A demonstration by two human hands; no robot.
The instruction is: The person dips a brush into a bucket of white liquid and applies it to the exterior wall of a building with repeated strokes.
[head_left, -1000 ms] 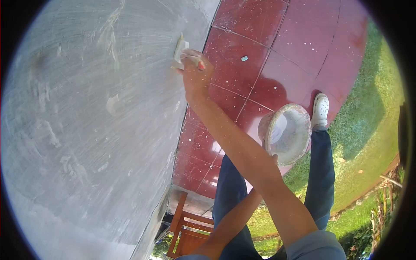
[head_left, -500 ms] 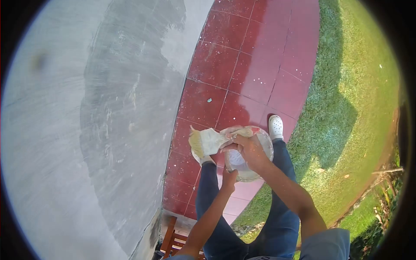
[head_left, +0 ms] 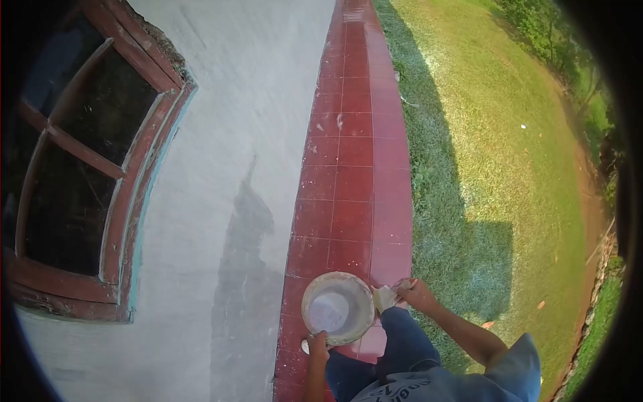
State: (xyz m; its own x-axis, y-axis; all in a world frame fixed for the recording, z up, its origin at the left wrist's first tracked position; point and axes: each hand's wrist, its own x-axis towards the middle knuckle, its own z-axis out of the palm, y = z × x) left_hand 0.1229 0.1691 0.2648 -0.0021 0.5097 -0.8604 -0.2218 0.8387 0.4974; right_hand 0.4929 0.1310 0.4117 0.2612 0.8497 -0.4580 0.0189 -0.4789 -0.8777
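My left hand (head_left: 320, 342) is closed on the near rim of a round bucket (head_left: 362, 308), thumb over the edge. Whitish paint (head_left: 328, 309) lies in the bottom of this bucket, and its rim is crusted with dried paint. A wide paintbrush (head_left: 384, 297), pale and paint-covered, is gripped by its handle in my right hand (head_left: 411, 292). The brush points left, with its bristle end right at the bucket's right side. Part of the handle is hidden by my fingers.
A pale plastered wall (head_left: 207, 127) with a damp-looking grey patch (head_left: 241, 261) runs along the left. Set in it is a window with a worn red-brown frame (head_left: 87, 155). Red tiles (head_left: 351, 174) with white specks form a walkway beside the grass (head_left: 495, 181).
My view has swung along the walkway, bringing the window into sight. The brush has gone from across the bucket's far rim to its right side. My left hand still holds the bucket.
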